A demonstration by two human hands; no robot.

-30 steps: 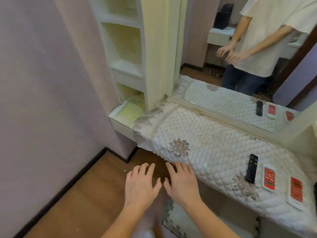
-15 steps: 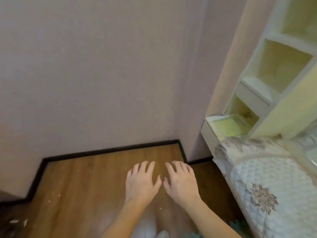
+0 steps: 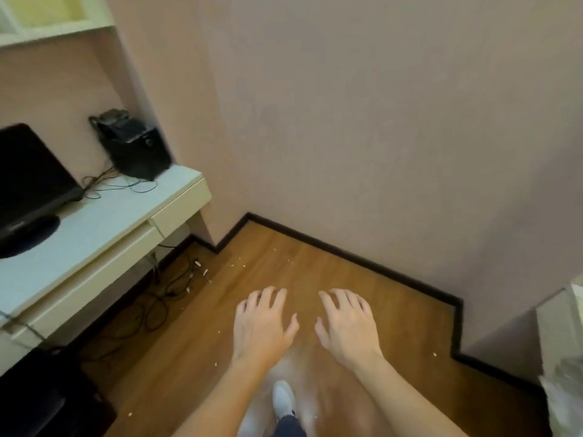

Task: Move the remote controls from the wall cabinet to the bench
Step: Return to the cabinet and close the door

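Head view shows two bare hands held out palms down over the wooden floor [image 3: 315, 263], the left hand [image 3: 262, 323] and right hand [image 3: 347, 323] side by side, near but not touching. Each grip is wide and holds nothing, fingers spread. No remote control is in view, so where they lie cannot be told from here; a corner of shelving [image 3: 47, 20] at the far left top may or may not be the wall cabinet. My guess is a step between carries, with the person facing a bare wall [image 3: 378, 121]. Next calls for finding the cabinet and any remote left in it. Counted: two hands, one white desk [image 3: 94, 228] at left carrying one monitor [image 3: 28, 178] and one black speaker [image 3: 135, 149], one shoe [image 3: 284, 398]
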